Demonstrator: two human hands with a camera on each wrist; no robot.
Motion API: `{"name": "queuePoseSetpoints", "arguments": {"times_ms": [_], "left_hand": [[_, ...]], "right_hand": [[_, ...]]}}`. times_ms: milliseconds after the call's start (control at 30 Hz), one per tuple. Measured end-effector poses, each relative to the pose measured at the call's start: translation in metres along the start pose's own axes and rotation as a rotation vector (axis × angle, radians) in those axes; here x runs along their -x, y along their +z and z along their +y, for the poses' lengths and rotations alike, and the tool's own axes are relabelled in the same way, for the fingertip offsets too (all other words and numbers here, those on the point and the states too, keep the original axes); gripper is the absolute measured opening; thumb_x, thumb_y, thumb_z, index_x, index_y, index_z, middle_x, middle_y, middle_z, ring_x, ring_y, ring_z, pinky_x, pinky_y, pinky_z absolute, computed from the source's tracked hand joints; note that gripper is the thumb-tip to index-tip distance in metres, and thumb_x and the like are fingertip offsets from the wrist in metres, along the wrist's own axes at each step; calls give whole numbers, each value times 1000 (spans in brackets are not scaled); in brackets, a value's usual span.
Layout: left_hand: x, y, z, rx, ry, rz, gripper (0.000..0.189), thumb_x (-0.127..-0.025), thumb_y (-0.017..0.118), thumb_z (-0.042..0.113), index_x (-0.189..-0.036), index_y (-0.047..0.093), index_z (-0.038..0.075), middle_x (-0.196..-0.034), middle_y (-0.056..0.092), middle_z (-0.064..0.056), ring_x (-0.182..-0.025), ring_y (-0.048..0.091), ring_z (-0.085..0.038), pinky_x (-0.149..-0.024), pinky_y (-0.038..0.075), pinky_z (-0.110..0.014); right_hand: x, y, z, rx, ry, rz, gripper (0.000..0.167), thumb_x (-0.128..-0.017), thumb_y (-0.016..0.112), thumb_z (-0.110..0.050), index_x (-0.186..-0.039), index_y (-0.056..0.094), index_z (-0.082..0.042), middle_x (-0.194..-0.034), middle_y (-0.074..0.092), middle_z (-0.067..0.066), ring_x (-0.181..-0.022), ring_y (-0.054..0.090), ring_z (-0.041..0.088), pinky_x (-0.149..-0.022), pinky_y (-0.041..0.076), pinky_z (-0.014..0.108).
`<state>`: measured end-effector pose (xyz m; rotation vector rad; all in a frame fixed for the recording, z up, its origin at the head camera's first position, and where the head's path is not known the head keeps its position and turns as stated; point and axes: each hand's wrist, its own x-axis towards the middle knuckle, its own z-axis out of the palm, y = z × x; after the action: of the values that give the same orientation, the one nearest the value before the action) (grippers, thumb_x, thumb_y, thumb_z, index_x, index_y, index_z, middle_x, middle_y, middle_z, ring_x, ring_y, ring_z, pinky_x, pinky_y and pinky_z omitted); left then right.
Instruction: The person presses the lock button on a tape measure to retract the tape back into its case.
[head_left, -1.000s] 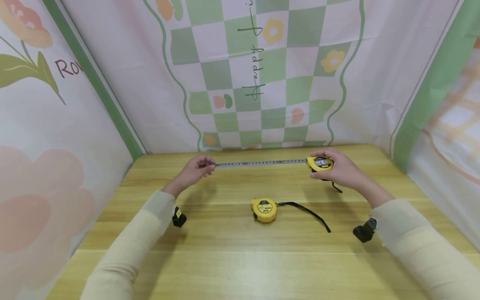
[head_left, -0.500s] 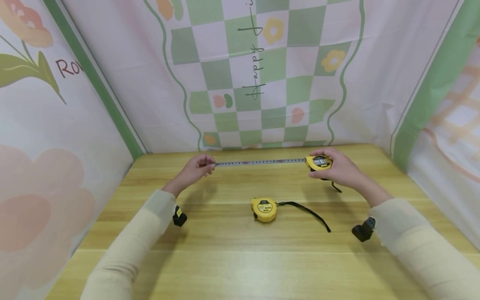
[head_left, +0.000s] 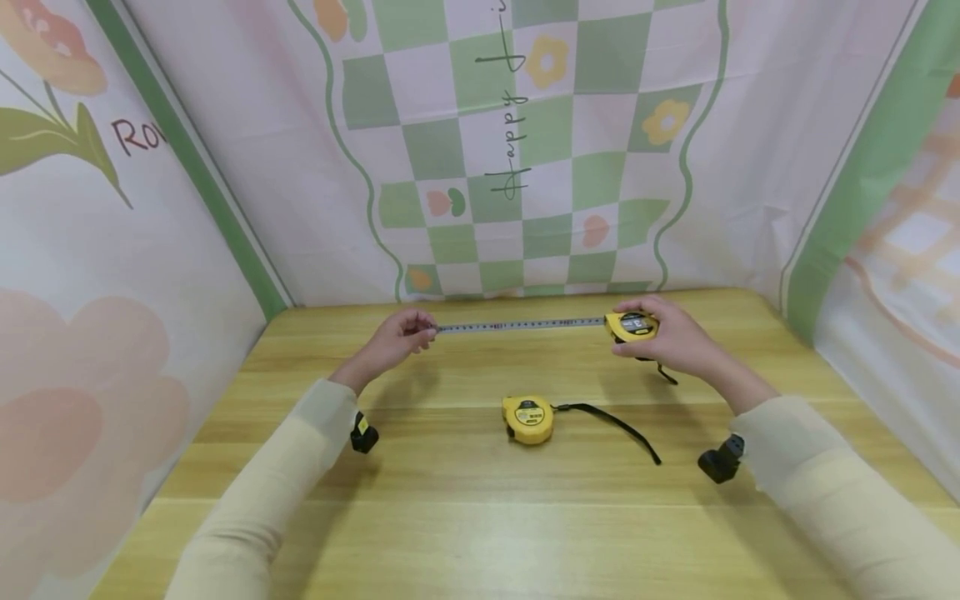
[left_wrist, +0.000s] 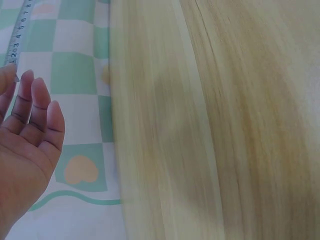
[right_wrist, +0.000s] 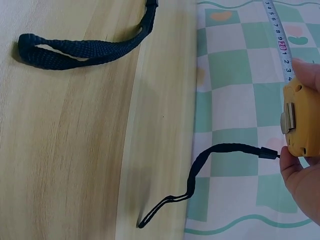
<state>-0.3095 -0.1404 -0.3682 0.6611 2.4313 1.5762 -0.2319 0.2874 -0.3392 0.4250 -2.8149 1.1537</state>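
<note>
A yellow-and-black tape measure (head_left: pixel 633 326) is gripped by my right hand (head_left: pixel 681 340) above the table's far right part. From it the silver blade (head_left: pixel 517 325) runs out straight to the left. My left hand (head_left: pixel 392 346) pinches the blade's free end between thumb and fingertip; the other fingers are half bent in the left wrist view. The right wrist view shows the case's metal belt clip (right_wrist: pixel 288 118) and a black wrist strap (right_wrist: pixel 200 162) dangling from it. A second yellow tape measure (head_left: pixel 528 419) lies on the table nearer to me, its blade in.
The second tape measure's black strap (head_left: pixel 615 423) stretches right across the wooden table (head_left: pixel 480 533). Behind the table hangs a green-and-white checked cloth (head_left: pixel 547 183). Printed cloth (head_left: pixel 90 250) also stands at the left. A small black camera (head_left: pixel 363 433) sits at each wrist.
My right hand has shifted slightly left with the tape measure, and my left hand slightly right. The stretch of blade between them is a little shorter. The second tape measure has stayed put.
</note>
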Motion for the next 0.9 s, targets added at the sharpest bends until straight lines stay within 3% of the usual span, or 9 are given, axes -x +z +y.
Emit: {"name": "queuePoseSetpoints", "arguments": {"times_ms": [167,433,767,900], "left_hand": [[-1,2,-1,-3,-14,3,14,-99,57,11,-110,58,1,-103,58,-25,-96,56,-43,-84,49,-48],[1,3,3,-14,7,-5,16,-99,57,11,-110,58,-1,-95,59,-13,-91,57,-34,-75,50,-33],[-2,5,-1,0,-7,-5,14,-100,56,12,-110,58,2,-103,59,-24,-94,56,-40,-73,49,-31],[-3,6,-2,12,2,-17,15,-100,56,12,-110,57,1,-105,58,-28,-94,55,-41,-75,49,-35]], "right_hand": [[0,2,-2,0,-4,-1,59,-82,80,-26,-131,53,-8,-127,47,16,-100,50,32,-78,47,42],[-1,5,-10,-5,-1,-16,62,-82,80,-27,-133,52,-6,-129,45,18,-101,50,32,-77,47,40],[-2,8,-12,-16,4,-22,62,-83,80,-25,-134,51,-5,-130,45,19,-102,50,32,-78,48,40],[-3,9,-14,-17,5,-20,61,-83,80,-24,-133,52,-5,-130,45,18,-103,50,32,-79,48,42]]}}
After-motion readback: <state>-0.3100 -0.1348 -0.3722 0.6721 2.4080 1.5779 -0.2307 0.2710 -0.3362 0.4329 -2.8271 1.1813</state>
